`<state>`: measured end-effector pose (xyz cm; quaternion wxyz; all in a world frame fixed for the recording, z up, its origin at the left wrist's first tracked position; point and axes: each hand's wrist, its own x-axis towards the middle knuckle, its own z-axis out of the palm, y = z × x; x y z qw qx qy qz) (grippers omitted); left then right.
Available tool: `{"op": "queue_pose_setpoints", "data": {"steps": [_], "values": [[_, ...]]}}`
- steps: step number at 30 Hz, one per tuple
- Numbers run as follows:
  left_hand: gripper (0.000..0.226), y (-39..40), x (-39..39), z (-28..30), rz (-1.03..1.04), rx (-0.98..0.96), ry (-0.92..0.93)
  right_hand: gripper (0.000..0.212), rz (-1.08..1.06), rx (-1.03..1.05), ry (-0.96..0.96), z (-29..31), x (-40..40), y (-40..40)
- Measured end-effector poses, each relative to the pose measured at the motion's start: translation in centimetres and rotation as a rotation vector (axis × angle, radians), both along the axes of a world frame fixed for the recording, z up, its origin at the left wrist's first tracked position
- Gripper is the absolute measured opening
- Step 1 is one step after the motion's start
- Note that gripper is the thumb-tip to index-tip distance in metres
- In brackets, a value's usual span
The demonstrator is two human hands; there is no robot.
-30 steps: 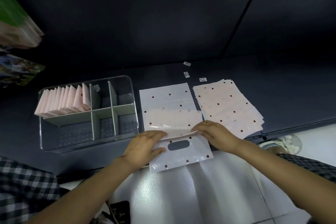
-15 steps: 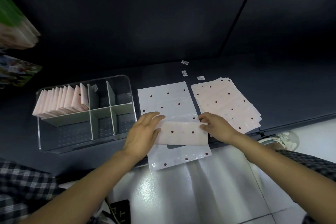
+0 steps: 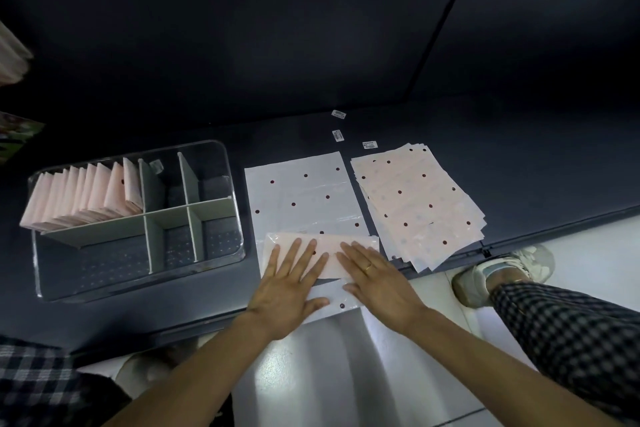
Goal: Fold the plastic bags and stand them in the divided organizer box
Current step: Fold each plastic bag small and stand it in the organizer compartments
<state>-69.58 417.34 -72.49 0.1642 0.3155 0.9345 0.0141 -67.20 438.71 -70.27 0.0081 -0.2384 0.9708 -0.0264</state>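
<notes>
A pink dotted plastic bag (image 3: 329,246), folded into a narrow strip, lies on top of a flat white dotted bag (image 3: 301,191) near the dark table's front edge. My left hand (image 3: 291,281) and my right hand (image 3: 377,281) lie flat side by side on the strip, fingers straight, pressing it down. To the left stands the clear divided organizer box (image 3: 221,184); its far-left compartment holds several folded pink bags (image 3: 86,194) standing upright. A fanned stack of flat pink dotted bags (image 3: 419,201) lies to the right.
Three small white labels (image 3: 337,135) lie on the table behind the bags. The organizer's other compartments hold no bags. The table edge runs just under my wrists, with white floor and my shoe (image 3: 502,270) beyond it. Dark wall at the back.
The folded part of the bag was turned over again away from me into a narrow strip. Both hands went from holding its ends to lying flat on top of it.
</notes>
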Motion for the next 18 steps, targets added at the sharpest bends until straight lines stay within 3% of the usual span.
{"op": "queue_pose_setpoints", "data": {"steps": [3,6,10,14,16,18], "values": [[0.072,-0.2,-0.1,-0.1,-0.017,-0.001,0.007,0.062,0.017,0.042,0.018,0.7,-0.2,1.8],[0.073,0.5,-0.2,0.4,0.044,-0.006,0.006,0.079,0.062,0.049,-0.088,1.6,-1.2,3.0],[0.059,2.0,-0.6,1.9,0.160,0.027,-0.007,0.047,0.037,0.039,-0.152,3.1,-3.5,2.8],[0.018,2.5,-1.7,4.7,0.333,0.198,0.007,0.023,-0.118,-0.209,-0.249,6.2,-5.8,1.8],[0.017,2.0,-2.2,6.8,0.384,0.279,0.040,0.022,-0.227,-0.433,-0.254,7.8,-6.3,1.2],[0.025,1.1,-2.6,8.9,0.486,0.437,-0.069,0.037,-0.336,-0.645,-0.183,9.4,-6.3,0.4]]}}
